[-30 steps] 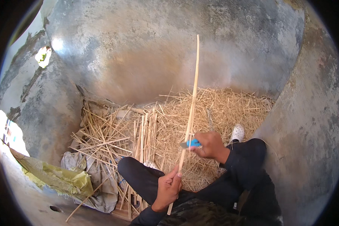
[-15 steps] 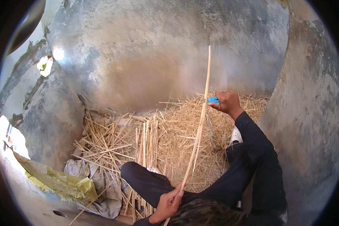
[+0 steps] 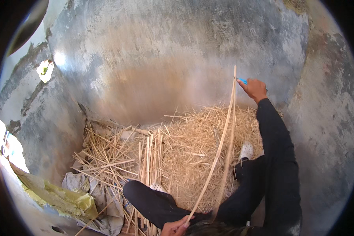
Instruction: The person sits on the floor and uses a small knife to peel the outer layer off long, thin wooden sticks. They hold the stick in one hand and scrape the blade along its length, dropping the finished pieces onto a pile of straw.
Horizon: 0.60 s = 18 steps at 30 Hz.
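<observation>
My right hand is stretched far out at the upper right, closed on a small blue-handled tool at the top end of a long pale cane strip. The strip runs down in a bend to my left hand at the lower edge, which pinches its lower end. A second thin sliver hangs beside the strip, split away from it. My legs in dark trousers and white shoes lie under the strip.
A heap of straw-like shavings and several cut cane sticks cover the floor ahead. Crumpled grey and yellow sheeting lies at the lower left. A rough grey concrete wall curves around the space.
My right hand has slid the blue tool up along the strip, from mid-length to its top end, arm now fully extended. My left hand stays at the lower end.
</observation>
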Motion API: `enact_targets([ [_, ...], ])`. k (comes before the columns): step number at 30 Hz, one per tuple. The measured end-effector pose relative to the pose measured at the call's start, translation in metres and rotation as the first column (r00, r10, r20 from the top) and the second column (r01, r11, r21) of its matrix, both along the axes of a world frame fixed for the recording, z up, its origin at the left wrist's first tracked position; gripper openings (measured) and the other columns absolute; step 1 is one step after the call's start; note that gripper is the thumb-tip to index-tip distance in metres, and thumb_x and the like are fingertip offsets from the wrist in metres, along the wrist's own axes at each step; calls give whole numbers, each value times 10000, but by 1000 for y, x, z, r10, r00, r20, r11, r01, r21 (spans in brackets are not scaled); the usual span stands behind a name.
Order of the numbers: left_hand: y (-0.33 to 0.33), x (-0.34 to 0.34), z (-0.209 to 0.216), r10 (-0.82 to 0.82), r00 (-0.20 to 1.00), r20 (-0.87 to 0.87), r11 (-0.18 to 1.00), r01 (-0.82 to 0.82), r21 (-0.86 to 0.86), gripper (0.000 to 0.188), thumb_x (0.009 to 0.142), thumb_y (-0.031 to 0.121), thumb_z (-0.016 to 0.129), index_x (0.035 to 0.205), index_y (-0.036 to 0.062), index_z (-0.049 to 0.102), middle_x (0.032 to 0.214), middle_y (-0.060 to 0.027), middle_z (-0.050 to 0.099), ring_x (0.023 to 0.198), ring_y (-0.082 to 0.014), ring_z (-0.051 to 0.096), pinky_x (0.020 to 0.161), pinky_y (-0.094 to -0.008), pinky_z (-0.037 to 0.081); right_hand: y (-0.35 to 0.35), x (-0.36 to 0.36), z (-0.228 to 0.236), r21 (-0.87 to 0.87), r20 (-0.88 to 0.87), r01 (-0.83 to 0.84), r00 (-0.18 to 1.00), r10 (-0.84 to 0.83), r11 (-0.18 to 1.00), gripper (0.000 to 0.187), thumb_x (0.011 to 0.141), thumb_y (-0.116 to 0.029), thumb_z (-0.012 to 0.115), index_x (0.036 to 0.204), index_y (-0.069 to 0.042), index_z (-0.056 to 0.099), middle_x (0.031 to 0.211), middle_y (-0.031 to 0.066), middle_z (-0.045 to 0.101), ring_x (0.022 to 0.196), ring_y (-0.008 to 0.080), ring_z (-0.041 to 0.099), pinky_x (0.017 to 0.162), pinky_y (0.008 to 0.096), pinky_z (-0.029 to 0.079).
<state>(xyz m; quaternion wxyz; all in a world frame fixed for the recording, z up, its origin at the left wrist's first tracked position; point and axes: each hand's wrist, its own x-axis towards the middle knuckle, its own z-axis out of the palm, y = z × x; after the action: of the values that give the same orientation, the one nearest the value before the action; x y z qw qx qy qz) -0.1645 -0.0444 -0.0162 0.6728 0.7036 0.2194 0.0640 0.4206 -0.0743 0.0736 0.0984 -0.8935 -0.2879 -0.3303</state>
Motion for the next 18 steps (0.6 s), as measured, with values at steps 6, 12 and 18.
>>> enact_targets([
  [6,36,0,-3,-139,990,-32,988,140,57,346,968,256,500,1180,-5,583,711,74,484,622,-36,386,506,-219,299,-23,46,22,-7,62,84,995,-83,996,731,877,-675,320,722,-49,667,627,169,627,580,346,624,518,458,478],
  [12,59,0,-1,-91,993,-79,993,84,-89,337,956,253,526,1209,38,586,695,93,481,614,-27,381,502,-212,307,-32,70,1,100,158,147,974,-162,984,743,884,-666,326,694,-29,659,598,171,612,534,348,606,482,457,469],
  [18,95,-12,19,-24,990,-137,974,-8,-227,340,977,140,471,1267,-37,499,603,57,341,512,-37,286,477,-224,240,-20,65,-11,-1,103,157,982,-156,988,737,884,-662,338,692,-27,661,573,156,599,498,316,591,450,426,464],
])
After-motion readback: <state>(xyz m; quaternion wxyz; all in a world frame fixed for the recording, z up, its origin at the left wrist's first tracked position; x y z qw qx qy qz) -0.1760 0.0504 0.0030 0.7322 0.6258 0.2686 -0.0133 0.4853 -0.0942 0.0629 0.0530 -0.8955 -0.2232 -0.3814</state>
